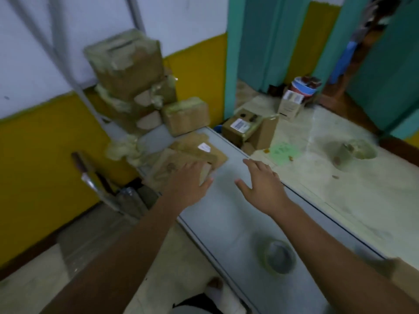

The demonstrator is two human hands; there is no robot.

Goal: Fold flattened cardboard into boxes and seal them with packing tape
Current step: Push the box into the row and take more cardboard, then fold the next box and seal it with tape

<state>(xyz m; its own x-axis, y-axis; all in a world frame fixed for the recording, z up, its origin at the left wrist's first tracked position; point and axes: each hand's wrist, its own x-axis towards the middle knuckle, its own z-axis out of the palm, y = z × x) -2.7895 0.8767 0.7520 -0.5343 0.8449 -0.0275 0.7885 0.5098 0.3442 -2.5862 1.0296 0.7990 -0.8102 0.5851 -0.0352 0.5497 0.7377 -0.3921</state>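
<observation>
Hands [189, 180] outspread beside flattened cardboard [181, 155]

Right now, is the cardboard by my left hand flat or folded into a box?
Flat: the cardboard lies in thin sheets on the table.

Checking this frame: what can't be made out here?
Head view:
- Flattened cardboard: left hand covers its near edge; label text blurred.
- Tape roll: blur hides its loose end.
- Brown item at the right edge: cut off by the frame.
- Right hand: contact with the table unclear.
</observation>
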